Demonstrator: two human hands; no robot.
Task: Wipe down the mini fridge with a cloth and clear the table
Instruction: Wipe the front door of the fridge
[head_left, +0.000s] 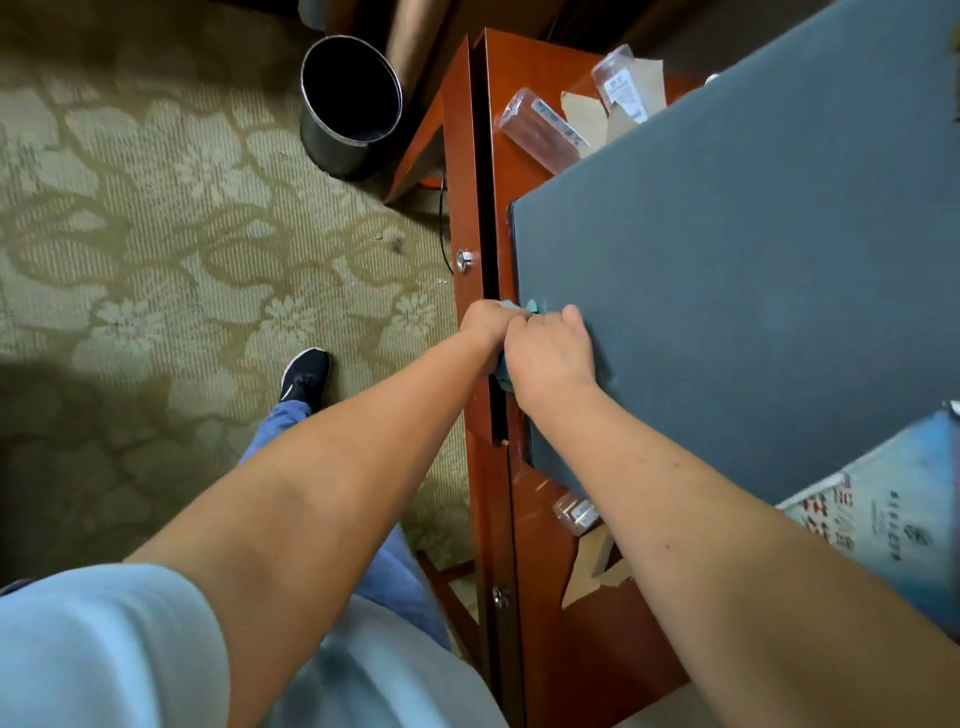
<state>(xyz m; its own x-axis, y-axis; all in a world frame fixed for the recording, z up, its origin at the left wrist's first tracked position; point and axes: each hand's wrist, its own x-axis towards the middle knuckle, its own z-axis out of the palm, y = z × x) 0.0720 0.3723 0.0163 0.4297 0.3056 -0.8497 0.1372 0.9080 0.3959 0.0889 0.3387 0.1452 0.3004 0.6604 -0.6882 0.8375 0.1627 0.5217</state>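
Note:
The mini fridge is a dark grey box standing on a reddish wooden table; I look down on its flat top. Both hands meet at the fridge's front left edge. My left hand and my right hand are closed together on a teal cloth, which shows only as small bits above and below the fingers. The cloth is pressed against the fridge's edge. Most of the cloth is hidden by my hands.
On the table behind the fridge lie a plastic bottle, a second clear bottle and torn cardboard. A small bottle and cardboard scraps lie nearer. A printed bag sits at right. A black bin stands on the patterned carpet.

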